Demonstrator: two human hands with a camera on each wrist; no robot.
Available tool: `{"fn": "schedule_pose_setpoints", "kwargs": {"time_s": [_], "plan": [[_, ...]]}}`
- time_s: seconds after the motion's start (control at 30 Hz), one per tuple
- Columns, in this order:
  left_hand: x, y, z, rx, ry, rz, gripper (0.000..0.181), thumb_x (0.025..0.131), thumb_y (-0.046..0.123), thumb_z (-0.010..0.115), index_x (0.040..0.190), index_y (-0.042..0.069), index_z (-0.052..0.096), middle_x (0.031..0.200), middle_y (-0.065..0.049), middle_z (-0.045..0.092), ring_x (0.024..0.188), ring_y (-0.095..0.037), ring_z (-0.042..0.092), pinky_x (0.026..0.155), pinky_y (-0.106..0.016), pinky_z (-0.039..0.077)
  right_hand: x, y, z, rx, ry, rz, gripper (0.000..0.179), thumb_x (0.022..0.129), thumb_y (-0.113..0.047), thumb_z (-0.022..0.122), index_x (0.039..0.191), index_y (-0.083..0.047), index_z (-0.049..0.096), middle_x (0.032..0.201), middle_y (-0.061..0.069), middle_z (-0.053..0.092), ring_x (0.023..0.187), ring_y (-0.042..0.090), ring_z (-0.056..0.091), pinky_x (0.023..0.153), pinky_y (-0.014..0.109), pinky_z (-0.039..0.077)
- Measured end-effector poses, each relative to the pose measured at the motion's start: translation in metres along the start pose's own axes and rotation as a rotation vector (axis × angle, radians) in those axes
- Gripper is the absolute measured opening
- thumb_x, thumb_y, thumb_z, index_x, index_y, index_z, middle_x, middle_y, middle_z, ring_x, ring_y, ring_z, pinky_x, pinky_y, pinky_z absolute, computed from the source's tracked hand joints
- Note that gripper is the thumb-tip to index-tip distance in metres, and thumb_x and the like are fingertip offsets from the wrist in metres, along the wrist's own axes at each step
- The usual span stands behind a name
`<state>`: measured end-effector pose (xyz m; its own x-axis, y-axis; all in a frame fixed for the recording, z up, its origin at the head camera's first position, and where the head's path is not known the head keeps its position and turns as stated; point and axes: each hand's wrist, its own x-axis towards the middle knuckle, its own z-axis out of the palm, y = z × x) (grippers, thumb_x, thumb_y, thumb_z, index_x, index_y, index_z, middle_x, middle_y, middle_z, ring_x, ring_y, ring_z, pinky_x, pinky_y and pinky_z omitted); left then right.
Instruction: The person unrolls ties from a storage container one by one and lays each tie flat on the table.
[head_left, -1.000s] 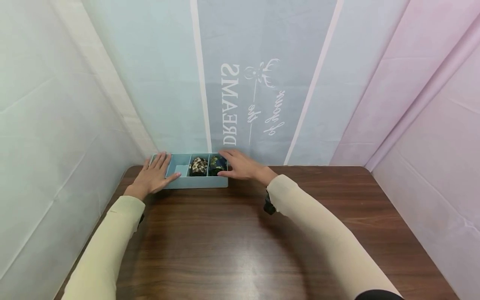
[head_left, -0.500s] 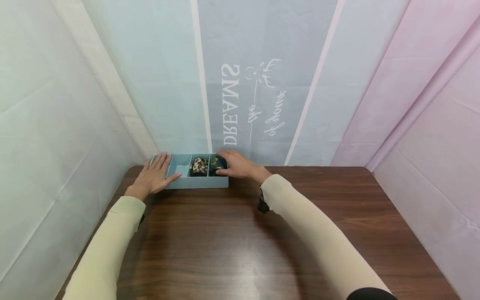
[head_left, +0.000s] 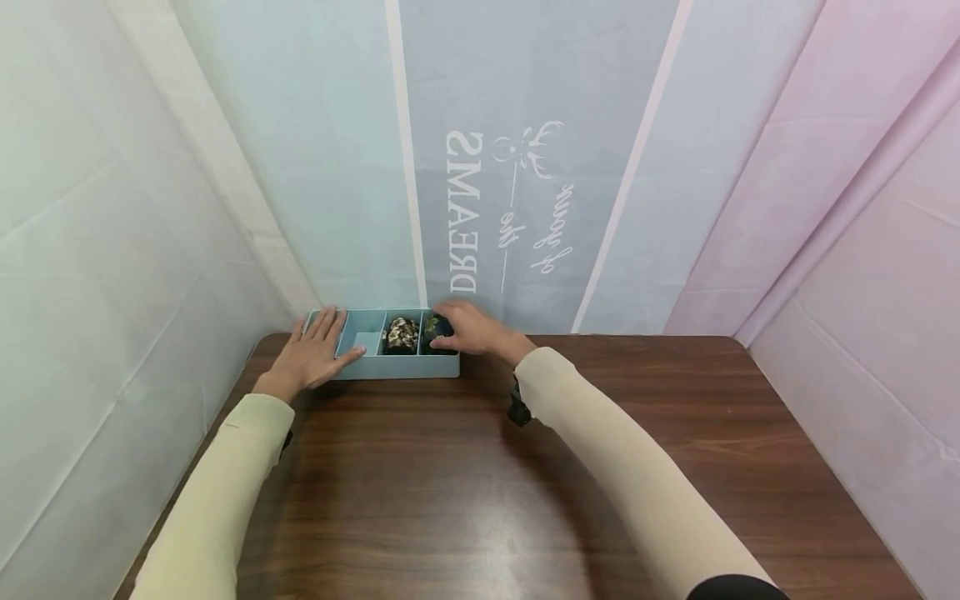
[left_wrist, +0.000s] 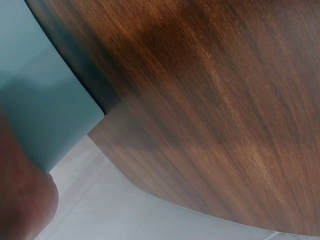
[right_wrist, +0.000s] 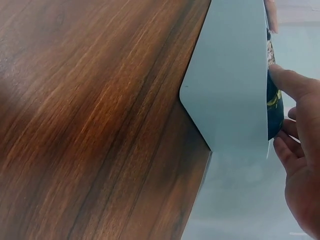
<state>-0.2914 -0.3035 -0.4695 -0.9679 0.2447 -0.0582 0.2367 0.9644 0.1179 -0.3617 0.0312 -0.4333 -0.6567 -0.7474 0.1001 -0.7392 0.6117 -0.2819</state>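
Note:
A light blue divided box stands at the back left of the table. My left hand rests flat across its left end, fingers straight and spread, thumb along the front rim. In the right-end compartment sits a dark blue bundle with a yellowish floral pattern, apparently rolled cloth. My right hand holds it from the right; the right wrist view shows thumb and fingertips on the blue bundle. A black-and-cream floral bundle fills the neighbouring compartment. The compartment beside my left hand shows its bare floor.
The brown wooden table extends to the front and right. A pale blue-grey curtain with printed lettering hangs right behind the box. Pale cloth walls flank both sides.
My right hand has shifted slightly left over the blue bundle, and its fingers have closed in on it. My left hand stays in place on the box.

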Motion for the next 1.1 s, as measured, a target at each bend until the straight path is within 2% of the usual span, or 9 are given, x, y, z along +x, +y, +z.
{"fn": "schedule_pose_setpoints", "kwargs": {"time_s": [0.47, 0.67, 0.83, 0.9, 1.1], "plan": [[-0.0007, 0.0035, 0.0021, 0.007, 0.005, -0.001, 0.098, 0.107, 0.071, 0.031, 0.17, 0.001, 0.004, 0.176, -0.025, -0.003, 0.163, -0.043, -0.001, 0.128, -0.066, -0.004, 0.0054, -0.0015, 0.005, -0.006, -0.043, 0.011, 0.069, 0.098, -0.035, 0.079, 0.15, 0.004, 0.055, 0.147, 0.019, 0.062, 0.136, 0.032, 0.059, 0.114, 0.042, 0.048], [-0.0011, 0.0034, 0.0022, 0.007, 0.007, 0.002, 0.098, 0.107, 0.071, 0.031, 0.17, 0.001, 0.004, 0.176, -0.025, -0.003, 0.163, -0.043, -0.001, 0.128, -0.066, -0.004, 0.0068, -0.0017, 0.0085, 0.02, -0.02, 0.023, 0.065, 0.097, -0.031, 0.081, 0.148, 0.002, 0.058, 0.143, 0.017, 0.065, 0.13, 0.03, 0.063, 0.102, 0.041, 0.054], [-0.0003, 0.002, 0.0025, 0.011, 0.008, 0.001, 0.098, 0.107, 0.071, 0.031, 0.17, 0.001, 0.003, 0.176, -0.024, -0.003, 0.163, -0.043, 0.0, 0.128, -0.066, -0.004, 0.0092, -0.0039, 0.0083, 0.012, 0.014, 0.013, 0.053, 0.097, -0.025, 0.082, 0.14, 0.001, 0.066, 0.13, 0.015, 0.072, 0.113, 0.026, 0.069, 0.09, 0.04, 0.054], [0.0006, 0.0011, 0.0025, 0.012, 0.008, 0.002, 0.098, 0.107, 0.071, 0.031, 0.17, 0.001, 0.003, 0.176, -0.024, -0.003, 0.163, -0.043, 0.0, 0.128, -0.066, -0.004, 0.0098, -0.0048, 0.0081, 0.004, 0.027, 0.011, 0.049, 0.097, -0.022, 0.081, 0.138, 0.002, 0.068, 0.127, 0.015, 0.073, 0.111, 0.026, 0.069, 0.091, 0.04, 0.055], [0.0029, -0.0021, 0.0016, 0.015, -0.002, 0.004, 0.1, 0.106, 0.074, 0.029, 0.17, 0.002, 0.001, 0.176, -0.024, -0.005, 0.163, -0.043, -0.002, 0.128, -0.065, -0.005, 0.0097, -0.005, 0.0085, 0.004, 0.061, 0.018, 0.049, 0.096, -0.018, 0.081, 0.139, 0.002, 0.067, 0.133, 0.016, 0.072, 0.121, 0.029, 0.069, 0.1, 0.041, 0.057]]}}
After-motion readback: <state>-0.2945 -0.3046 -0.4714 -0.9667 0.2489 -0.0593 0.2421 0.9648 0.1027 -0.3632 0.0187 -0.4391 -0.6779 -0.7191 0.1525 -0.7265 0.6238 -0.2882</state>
